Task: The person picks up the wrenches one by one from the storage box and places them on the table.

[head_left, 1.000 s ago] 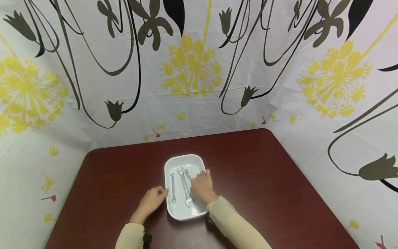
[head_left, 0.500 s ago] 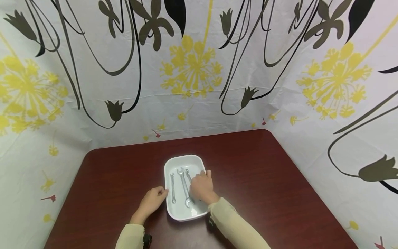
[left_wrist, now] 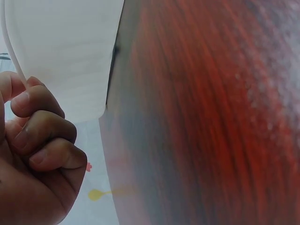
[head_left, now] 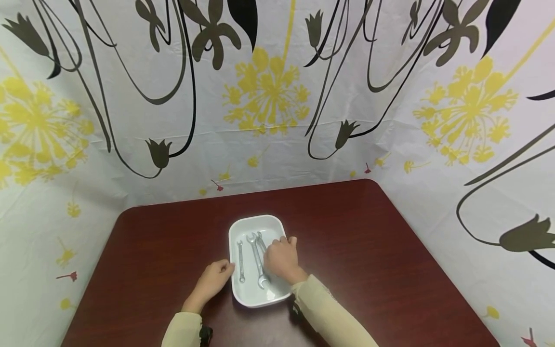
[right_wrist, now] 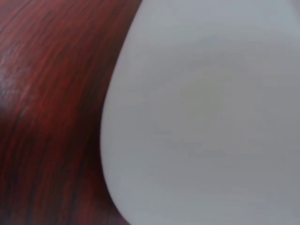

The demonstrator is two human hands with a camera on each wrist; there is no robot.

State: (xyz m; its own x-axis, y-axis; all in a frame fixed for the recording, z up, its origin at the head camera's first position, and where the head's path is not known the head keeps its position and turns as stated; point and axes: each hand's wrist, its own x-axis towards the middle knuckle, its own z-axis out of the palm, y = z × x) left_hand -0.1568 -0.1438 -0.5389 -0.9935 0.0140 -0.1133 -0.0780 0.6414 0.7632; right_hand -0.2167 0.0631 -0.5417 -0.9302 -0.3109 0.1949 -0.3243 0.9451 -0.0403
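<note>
- Rightmost wrench (head_left: 262,243), inside the white tray (head_left: 249,296): gripped by the right hand (head_left: 281,259); any lettering too small to read.
- Beside it, a larger wrench (head_left: 256,258) and a slim wrench (head_left: 241,261).
- The left hand (head_left: 212,278) pinches the tray's left side.
- Beneath, a reddish-brown table (head_left: 347,241).

Two silver wrenches (head_left: 257,259) lie lengthwise in a white, round-cornered tray (head_left: 259,224), a third wrench (head_left: 262,243) beside them partly hidden.

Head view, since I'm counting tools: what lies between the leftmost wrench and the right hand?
In the head view, the large middle wrench; the upper end of a third wrench shows beside the right hand.
</note>
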